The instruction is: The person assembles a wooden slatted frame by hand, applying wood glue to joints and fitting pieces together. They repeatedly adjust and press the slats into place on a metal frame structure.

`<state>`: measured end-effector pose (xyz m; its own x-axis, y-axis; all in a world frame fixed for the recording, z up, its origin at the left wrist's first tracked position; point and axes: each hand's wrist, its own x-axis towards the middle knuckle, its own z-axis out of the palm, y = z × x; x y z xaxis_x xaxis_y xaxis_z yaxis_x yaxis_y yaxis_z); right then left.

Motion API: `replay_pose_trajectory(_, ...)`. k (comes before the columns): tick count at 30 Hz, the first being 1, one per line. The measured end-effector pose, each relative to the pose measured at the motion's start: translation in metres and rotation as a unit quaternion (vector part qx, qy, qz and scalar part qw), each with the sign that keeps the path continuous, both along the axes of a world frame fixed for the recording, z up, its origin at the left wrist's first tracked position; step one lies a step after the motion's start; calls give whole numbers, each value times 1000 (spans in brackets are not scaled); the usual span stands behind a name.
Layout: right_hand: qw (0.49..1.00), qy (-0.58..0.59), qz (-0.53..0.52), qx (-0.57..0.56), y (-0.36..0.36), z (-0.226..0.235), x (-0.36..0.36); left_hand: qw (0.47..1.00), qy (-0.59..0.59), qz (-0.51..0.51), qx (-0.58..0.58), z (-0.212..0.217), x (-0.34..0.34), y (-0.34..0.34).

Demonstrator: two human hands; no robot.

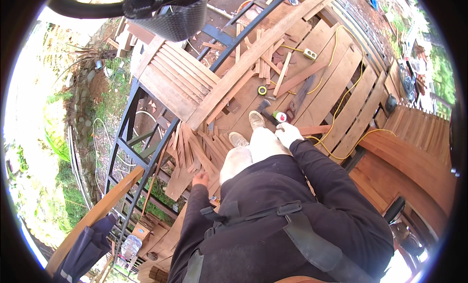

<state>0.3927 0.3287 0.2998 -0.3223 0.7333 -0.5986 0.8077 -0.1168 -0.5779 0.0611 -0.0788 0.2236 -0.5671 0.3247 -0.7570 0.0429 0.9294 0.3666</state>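
My right hand [288, 133], in a pale glove, is closed by my right thigh. From it a dark hammer [265, 110] points forward, its head low over the decking near my shoe. Just beside the hammer is a green and white container with a red mark [280, 116]. My bare left hand [200, 179] hangs at my left side with loosely parted fingers and nothing seen in it. Under and ahead of it lies a spread of thin wooden strips [195, 149].
A slatted wooden panel [178, 71] lies on a dark metal frame [127, 146]. A long board [258, 56] crosses ahead. Offcuts, a tape roll [262, 90], and a yellow cord [358, 83] with an outlet box [309, 53] lie on the planks. Gaps show between planks.
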Motion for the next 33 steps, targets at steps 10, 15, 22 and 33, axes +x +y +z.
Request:
replay_pose_trajectory(10, 959, 229, -104, 131, 60, -73, -99, 926, 157, 181, 292, -71, -102, 170)
replay_pose_trajectory(15, 807, 203, 113, 543, 163, -110, -187, 844, 315, 171, 399, -91, -95, 238)
replay_pose_trajectory(22, 739, 186, 252, 597, 194, -152, -236, 713, 368, 199, 563, -117, -82, 251)
replay_pose_trajectory(33, 738, 161, 294, 586, 192, -139, -244, 702, 420, 178, 547, -105, -90, 260)
